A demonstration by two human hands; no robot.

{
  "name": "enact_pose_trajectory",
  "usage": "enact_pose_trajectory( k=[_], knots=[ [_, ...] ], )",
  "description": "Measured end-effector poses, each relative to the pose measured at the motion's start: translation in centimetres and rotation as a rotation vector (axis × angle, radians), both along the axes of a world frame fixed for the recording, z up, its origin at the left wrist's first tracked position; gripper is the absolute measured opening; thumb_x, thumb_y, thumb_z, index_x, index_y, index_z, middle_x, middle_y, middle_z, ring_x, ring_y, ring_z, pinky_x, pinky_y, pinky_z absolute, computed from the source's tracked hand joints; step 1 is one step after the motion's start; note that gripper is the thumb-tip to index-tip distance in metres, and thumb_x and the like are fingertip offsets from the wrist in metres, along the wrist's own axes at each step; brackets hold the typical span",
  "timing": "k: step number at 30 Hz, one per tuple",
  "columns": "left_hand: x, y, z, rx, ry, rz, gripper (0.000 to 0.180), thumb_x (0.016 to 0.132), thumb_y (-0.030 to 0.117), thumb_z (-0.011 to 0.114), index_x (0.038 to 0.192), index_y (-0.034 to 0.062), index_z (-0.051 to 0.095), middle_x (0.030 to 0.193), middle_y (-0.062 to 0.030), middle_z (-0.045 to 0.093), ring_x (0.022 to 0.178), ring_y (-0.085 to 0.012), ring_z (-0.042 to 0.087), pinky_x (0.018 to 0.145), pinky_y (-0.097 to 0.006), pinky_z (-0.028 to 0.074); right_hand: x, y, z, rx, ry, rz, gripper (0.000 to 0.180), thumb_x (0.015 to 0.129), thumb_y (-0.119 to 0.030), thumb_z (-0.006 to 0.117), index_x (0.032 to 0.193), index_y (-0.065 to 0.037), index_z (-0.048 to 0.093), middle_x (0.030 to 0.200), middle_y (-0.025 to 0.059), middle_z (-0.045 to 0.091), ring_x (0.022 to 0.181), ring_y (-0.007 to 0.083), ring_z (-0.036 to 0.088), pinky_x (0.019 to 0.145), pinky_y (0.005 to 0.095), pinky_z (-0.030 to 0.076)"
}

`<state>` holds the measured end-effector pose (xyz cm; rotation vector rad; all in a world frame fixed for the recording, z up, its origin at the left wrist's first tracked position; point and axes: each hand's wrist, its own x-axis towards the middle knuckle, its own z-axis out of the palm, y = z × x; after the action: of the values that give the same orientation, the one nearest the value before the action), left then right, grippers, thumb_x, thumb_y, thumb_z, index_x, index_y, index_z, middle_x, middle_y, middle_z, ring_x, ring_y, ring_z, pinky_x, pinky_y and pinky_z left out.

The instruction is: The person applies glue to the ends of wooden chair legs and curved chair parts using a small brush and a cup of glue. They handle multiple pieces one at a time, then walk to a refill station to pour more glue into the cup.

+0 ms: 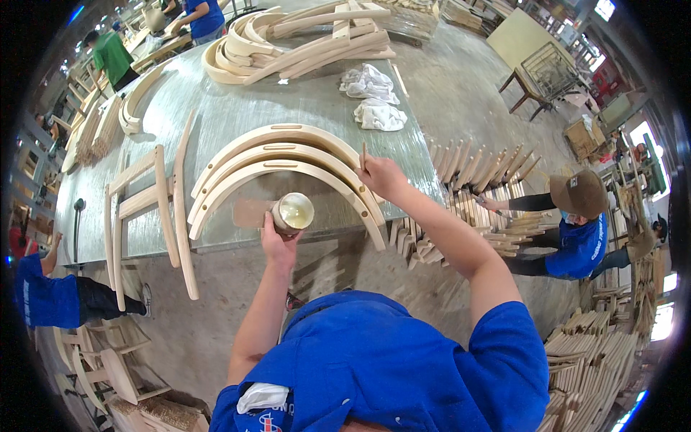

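So the left hand (pixel 279 241) has its fingers wrapped round the side of a cup (pixel 296 211) with pale liquid in it, held up by the near edge of the worktop (pixel 288 106), inside the bend of three curved wood pieces (pixel 279 152). Those sit nested one behind the other, and the front one's right end pokes out past the near edge. Right hand (pixel 383 177) is over by their right-hand side, fingers closed on a thin stick (pixel 363 153) that points up; can't tell if its lower end touches the wood.

To the left there's a wooden frame (pixel 164 209) with its legs hanging over the near edge. Two bunched white cloths (pixel 379 115) lie along the right edge, and a heap of bent and straight wood (pixel 309 47) is up at the far edge. Off the right edge, a co-worker (pixel 581 245) in blue is beside a bunch of wooden sticks (pixel 475 167).
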<state>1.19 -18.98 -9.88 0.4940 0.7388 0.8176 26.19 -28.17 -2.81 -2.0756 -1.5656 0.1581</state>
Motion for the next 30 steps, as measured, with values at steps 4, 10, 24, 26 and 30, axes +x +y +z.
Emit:
enact_pose_trajectory(
  k=[4, 10, 24, 26, 30],
  knots=[
    [-0.3, 0.3, -0.2, 0.005, 0.013, -0.018, 0.045, 0.097, 0.040, 0.031, 0.129, 0.0101, 0.041, 0.129, -0.0106, 0.047, 0.116, -0.0292, 0.049, 0.090, -0.053, 0.044, -0.2, 0.2, 0.6, -0.020, 0.039, 0.028, 0.020, 0.085, -0.023, 0.054, 0.090, -0.003, 0.052, 0.077, 0.0181, 0.060, 0.075, 0.0385, 0.059, 0.067, 0.0466, 0.046],
    [-0.3, 0.1, 0.0, 0.016, 0.024, -0.037, 0.044, 0.097, 0.039, 0.031, 0.129, 0.0101, 0.041, 0.129, -0.0104, 0.047, 0.116, -0.0292, 0.049, 0.091, -0.051, 0.044, -0.5, 0.3, 0.9, -0.052, 0.126, -0.024, 0.019, 0.086, -0.022, 0.052, 0.088, -0.003, 0.054, 0.079, 0.0199, 0.061, 0.076, 0.0385, 0.059, 0.068, 0.0469, 0.046],
    [0.6, -0.3, 0.2, 0.046, 0.035, -0.062, 0.044, 0.097, 0.041, 0.032, 0.129, 0.0124, 0.039, 0.129, -0.0102, 0.047, 0.112, -0.0294, 0.051, 0.085, -0.051, 0.046, -0.3, 0.2, 0.0, 0.077, 0.030, -0.027, 0.020, 0.084, -0.021, 0.055, 0.081, -0.001, 0.051, 0.071, 0.0199, 0.059, 0.070, 0.0403, 0.057, 0.061, 0.0465, 0.046],
    [0.5, -0.4, 0.2, 0.044, 0.028, -0.057, 0.044, 0.097, 0.041, 0.031, 0.130, 0.0132, 0.039, 0.128, -0.0100, 0.047, 0.111, -0.0291, 0.052, 0.084, -0.050, 0.046, -0.4, 0.2, 0.2, 0.069, 0.045, -0.015, 0.020, 0.084, -0.020, 0.054, 0.087, -0.001, 0.052, 0.074, 0.0203, 0.060, 0.072, 0.0403, 0.058, 0.063, 0.0470, 0.046],
    [0.8, -0.4, 0.3, 0.057, 0.012, -0.063, 0.043, 0.097, 0.041, 0.031, 0.131, 0.0145, 0.038, 0.128, -0.0095, 0.047, 0.110, -0.0289, 0.053, 0.082, -0.050, 0.048, -0.2, -0.1, 0.0, 0.010, -0.028, -0.024, 0.025, 0.085, -0.020, 0.052, 0.101, -0.001, 0.053, 0.077, 0.0205, 0.062, 0.074, 0.0405, 0.059, 0.066, 0.0479, 0.047]
  ],
)
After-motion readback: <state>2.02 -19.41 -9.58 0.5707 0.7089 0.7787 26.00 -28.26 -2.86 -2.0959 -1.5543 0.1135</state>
